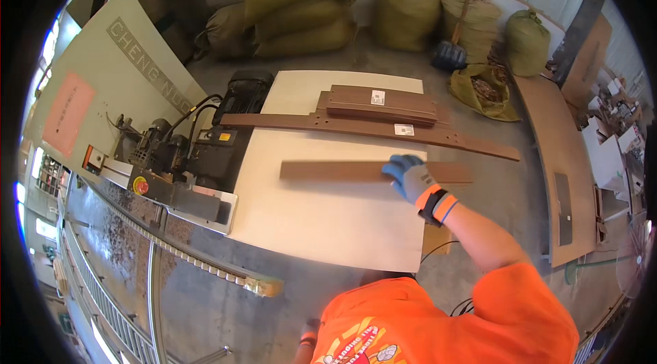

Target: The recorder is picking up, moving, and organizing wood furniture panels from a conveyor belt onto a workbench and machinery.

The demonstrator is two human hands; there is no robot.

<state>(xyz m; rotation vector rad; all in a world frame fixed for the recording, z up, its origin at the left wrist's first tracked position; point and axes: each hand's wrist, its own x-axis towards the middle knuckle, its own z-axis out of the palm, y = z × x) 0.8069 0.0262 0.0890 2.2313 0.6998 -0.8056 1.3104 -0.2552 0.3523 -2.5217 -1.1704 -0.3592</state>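
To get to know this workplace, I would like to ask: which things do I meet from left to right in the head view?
Pink-red sheet, red emergency-stop button, black motor, gloved right hand on a brown board, tied green sack, dark grey panel.

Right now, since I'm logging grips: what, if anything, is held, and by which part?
Right hand: a brown board, held right of its middle. Left hand out of view.

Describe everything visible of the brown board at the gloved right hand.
The long, narrow brown board looks like wood or a wood-like panel, plain, straight-edged, somewhat blurred. It extends crosswise over the pale tabletop, nearer the person than the stacked boards, its right end reaching past the tabletop's edge. The gloved right hand grasps it right of its middle; whether it rests on the tabletop is unclear.
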